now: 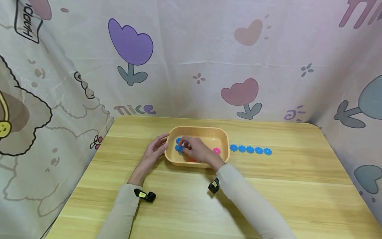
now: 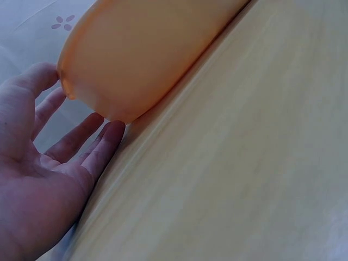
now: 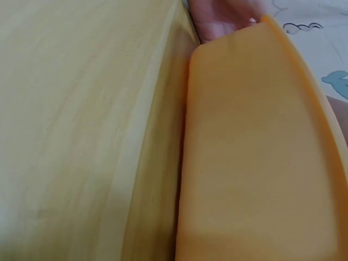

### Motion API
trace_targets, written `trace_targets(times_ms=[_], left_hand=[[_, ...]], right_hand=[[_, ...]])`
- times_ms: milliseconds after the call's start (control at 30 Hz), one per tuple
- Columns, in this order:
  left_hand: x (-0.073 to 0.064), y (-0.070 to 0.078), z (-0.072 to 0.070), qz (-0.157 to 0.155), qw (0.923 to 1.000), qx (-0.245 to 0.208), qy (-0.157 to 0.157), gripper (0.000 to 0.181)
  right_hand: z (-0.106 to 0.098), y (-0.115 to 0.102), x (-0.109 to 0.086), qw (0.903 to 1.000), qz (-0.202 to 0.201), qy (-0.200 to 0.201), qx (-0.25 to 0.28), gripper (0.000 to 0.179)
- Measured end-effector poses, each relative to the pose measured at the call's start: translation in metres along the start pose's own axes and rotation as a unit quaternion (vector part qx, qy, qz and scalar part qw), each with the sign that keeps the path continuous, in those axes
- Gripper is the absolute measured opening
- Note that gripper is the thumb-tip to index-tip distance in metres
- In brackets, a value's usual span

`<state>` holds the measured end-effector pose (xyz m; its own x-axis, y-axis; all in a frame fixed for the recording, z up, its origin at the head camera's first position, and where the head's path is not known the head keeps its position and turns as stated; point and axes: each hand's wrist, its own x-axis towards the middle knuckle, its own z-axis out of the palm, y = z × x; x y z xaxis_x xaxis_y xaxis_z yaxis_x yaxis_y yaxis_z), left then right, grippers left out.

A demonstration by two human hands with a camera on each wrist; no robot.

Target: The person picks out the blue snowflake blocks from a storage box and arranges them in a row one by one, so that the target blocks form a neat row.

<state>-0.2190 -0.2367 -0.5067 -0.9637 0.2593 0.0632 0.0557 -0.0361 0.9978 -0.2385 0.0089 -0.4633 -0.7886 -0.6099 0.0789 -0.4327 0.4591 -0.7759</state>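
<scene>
A shallow orange plastic basin (image 1: 197, 164) stands on the table. My left hand (image 1: 156, 149) is at its left end; in the left wrist view the thumb is at the rim and the straight fingertips (image 2: 115, 129) are at the basin's lower side. My right hand (image 1: 195, 149) reaches down inside, thumb and forefinger bent at several blue flower-shaped pieces (image 1: 178, 148). I cannot tell whether they pinch one. A pink flower piece (image 1: 216, 151) lies right of this hand, and a red piece (image 1: 192, 159) shows partly under it. The right wrist view shows the basin's outer wall (image 3: 255, 147), hiding the right fingers.
Several blue flower pieces (image 1: 250, 149) lie in a straight row on the wooden table (image 1: 179, 205), running rightward from the basin's right end. A patterned cloth (image 1: 185, 39) hangs behind the table and at both sides.
</scene>
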Motion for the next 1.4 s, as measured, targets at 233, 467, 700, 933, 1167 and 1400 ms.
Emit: trace_targets(times_ms=[233,467,700,933,1167,1400], left_hand=[[-0.001,0.0,0.0,0.0,1.0,0.007,0.002,0.049],[-0.001,0.001,0.0,0.006,0.9999,0.011,0.002,0.05],[-0.002,0.0,0.0,0.002,0.9999,0.014,0.005,0.05],[-0.001,0.0,-0.001,-0.001,0.9999,0.015,0.006,0.05],[-0.001,0.001,0.0,-0.003,0.9998,0.018,0.005,0.05],[-0.003,0.002,0.0,-0.005,0.9998,0.02,0.003,0.051]], right_hand=[[-0.006,0.002,-0.008,0.9993,-0.004,0.031,0.022,0.017],[-0.016,0.003,-0.022,0.9974,-0.002,0.047,0.054,0.021],[-0.026,0.011,-0.035,0.9945,-0.007,0.074,0.074,0.026],[-0.036,0.014,-0.048,0.9927,0.018,0.083,0.085,0.034],[-0.048,0.011,-0.064,0.9914,0.013,0.115,0.061,0.036],[-0.058,0.011,-0.081,0.9873,-0.006,0.149,0.053,0.038]])
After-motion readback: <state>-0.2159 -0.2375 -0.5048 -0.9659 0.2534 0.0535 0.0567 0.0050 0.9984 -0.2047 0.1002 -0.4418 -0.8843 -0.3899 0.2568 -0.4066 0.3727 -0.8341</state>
